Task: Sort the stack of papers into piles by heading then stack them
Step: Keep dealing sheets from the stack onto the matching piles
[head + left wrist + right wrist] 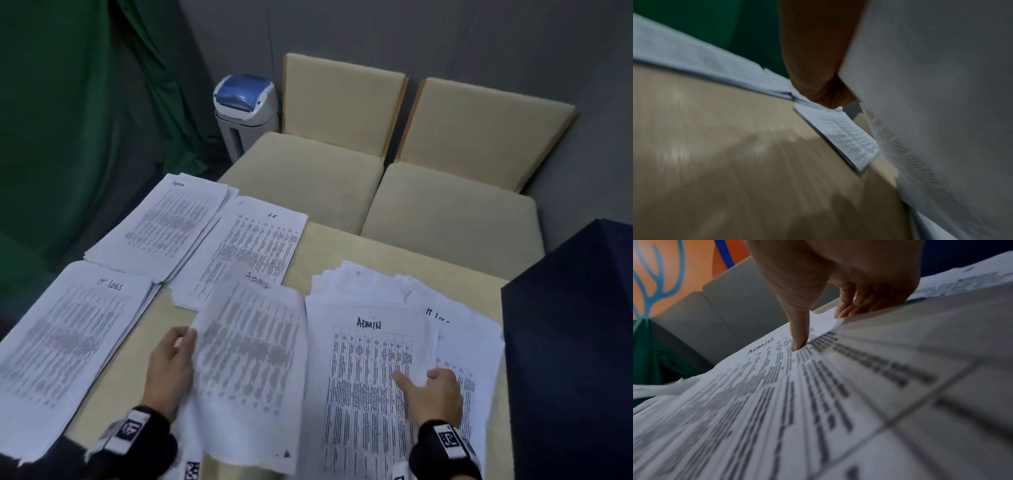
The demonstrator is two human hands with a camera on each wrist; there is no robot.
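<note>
My left hand [171, 363] grips the left edge of a loose sheet headed Admin [246, 359], lifted and blurred over the table's middle; in the left wrist view the thumb [813, 68] lies against that sheet [931, 97]. My right hand [435, 390] rests on the unsorted stack [363, 291] at the right. Its thumb [799, 340] presses the top sheet headed ADMIN [366, 377] and its fingers [846, 308] tuck under that sheet's right edge. Sorted piles lie to the left: Admin [161, 226], HR [253, 246], IT Logs [65, 335].
A sheet headed IT Logs [469, 346] pokes out under the top sheet. Two beige chairs [308, 178] stand beyond the wooden table [359, 246], with a white bin [246, 106] behind. Green cloth [68, 137] hangs at the left; a dark blue object [575, 342] stands at the right.
</note>
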